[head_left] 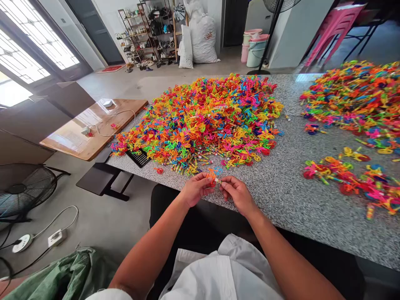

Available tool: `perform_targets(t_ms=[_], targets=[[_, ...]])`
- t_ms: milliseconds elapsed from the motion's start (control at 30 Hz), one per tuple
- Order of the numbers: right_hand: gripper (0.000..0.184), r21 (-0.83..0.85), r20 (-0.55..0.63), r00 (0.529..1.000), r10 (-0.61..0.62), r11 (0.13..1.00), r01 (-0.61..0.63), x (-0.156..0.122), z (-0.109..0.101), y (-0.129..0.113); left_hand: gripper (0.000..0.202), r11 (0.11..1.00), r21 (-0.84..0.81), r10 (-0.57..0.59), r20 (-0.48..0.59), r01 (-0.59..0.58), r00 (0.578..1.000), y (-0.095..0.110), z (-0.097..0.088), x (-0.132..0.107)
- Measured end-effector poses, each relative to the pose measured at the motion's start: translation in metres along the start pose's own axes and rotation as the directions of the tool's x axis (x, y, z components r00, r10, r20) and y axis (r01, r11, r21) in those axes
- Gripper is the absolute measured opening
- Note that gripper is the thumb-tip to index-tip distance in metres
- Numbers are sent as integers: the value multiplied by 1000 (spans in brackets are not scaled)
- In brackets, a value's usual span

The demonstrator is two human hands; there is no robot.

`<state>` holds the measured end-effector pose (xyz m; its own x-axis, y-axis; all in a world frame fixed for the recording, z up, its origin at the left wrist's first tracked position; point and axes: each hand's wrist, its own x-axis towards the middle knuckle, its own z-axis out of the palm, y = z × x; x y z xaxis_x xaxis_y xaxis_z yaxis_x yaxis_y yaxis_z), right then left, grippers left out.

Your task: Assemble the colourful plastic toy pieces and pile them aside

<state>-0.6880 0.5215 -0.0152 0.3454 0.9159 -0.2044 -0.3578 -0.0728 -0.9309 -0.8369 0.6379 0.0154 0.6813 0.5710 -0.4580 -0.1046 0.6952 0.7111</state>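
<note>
Both my hands meet at the near edge of a speckled grey stone table [281,187]. My left hand [196,188] and my right hand [236,192] pinch one small orange plastic piece [213,178] between their fingertips. Just beyond them lies a big heap of small plastic loops [206,116] in several bright colours, with small tube-like pieces along its near edge.
A second heap [356,96] and a looser scatter [353,177] lie at the right. A black comb [139,157] sits at the heap's left edge. Left of the table: a wooden low table [90,129], a floor fan [25,189], a power strip [56,237], a green bag [68,271].
</note>
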Motion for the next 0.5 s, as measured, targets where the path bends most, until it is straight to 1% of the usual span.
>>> perform_targets(t_ms=[100, 167, 300, 400, 433, 500], targets=[[33, 78, 4, 1000, 6, 997, -6, -1, -3, 0, 31, 998, -47, -41, 50, 44, 998, -4, 3, 0], [31, 98, 6, 1000, -7, 995, 6, -3, -5, 0, 31, 997, -47, -57, 61, 60, 997, -6, 3, 0], [28, 78, -45, 998, -44, 996, 48, -7, -5, -2, 34, 999, 32, -12, 24, 12, 1000, -8, 6, -1], [28, 46, -67, 997, -45, 998, 48, -9, -4, -4, 37, 994, 106, 18, 2, -18, 1000, -8, 9, -3], [28, 45, -67, 997, -39, 998, 42, -10, -4, -4, 37, 992, 125, 12, 0, -11, 1000, -7, 10, -3], [30, 67, -61, 998, -21, 997, 25, -11, -4, -5, 36, 988, 152, -38, 5, 37, 999, -4, 10, -4]])
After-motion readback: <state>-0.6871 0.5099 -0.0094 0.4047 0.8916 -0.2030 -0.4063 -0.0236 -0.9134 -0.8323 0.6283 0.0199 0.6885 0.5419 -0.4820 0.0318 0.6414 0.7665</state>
